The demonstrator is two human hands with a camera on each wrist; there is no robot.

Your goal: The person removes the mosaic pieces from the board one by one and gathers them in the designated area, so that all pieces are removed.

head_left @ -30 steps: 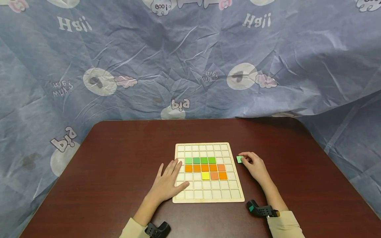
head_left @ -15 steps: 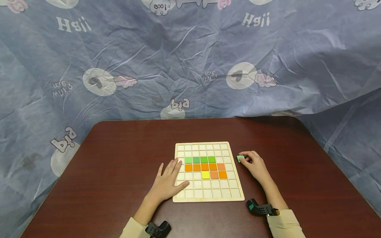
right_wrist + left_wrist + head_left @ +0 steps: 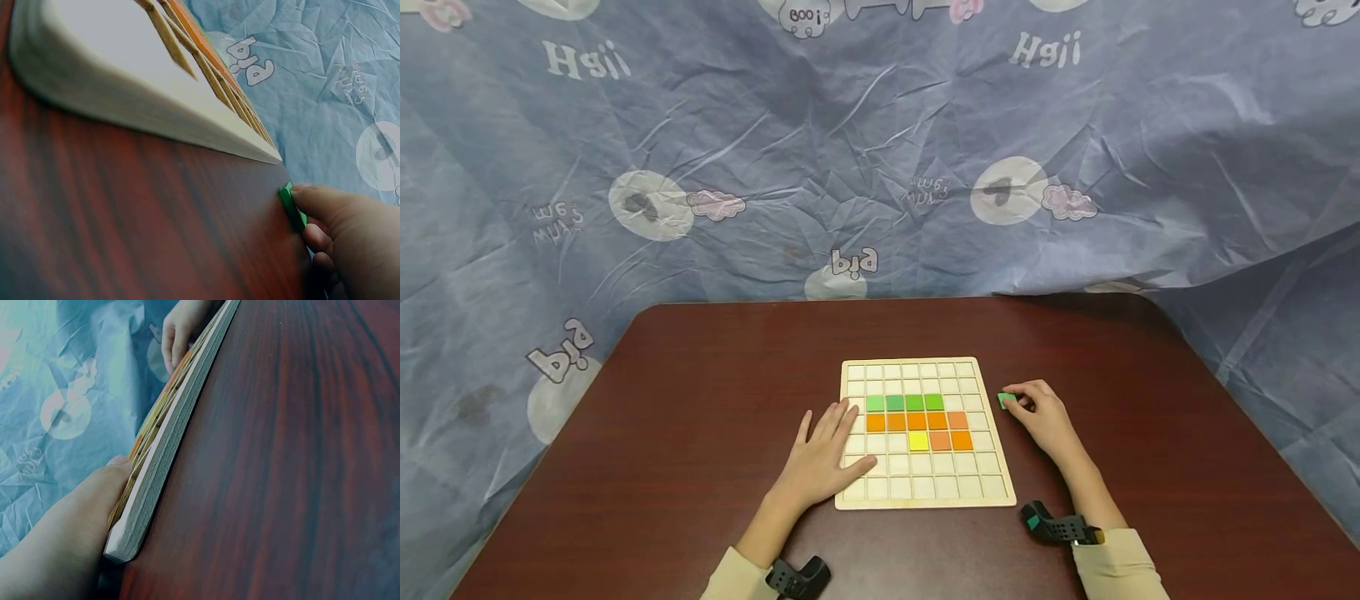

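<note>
Left of the right grip (image 3: 1043,419), the head view shows its pinched green tile (image 3: 1006,401), then the board (image 3: 921,465) under the straight-fingered left grip (image 3: 820,462); the left wrist view shows the right grip beyond the board; the right wrist view, tile and board apart.

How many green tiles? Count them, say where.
5. Four green tiles sit side by side in the farthest filled row of the board; the right hand pinches a fifth tile beside it. The left hand may hide others.

Tiles (image 3: 917,421) on board (image 3: 927,505), board on table (image 3: 700,425)
</note>
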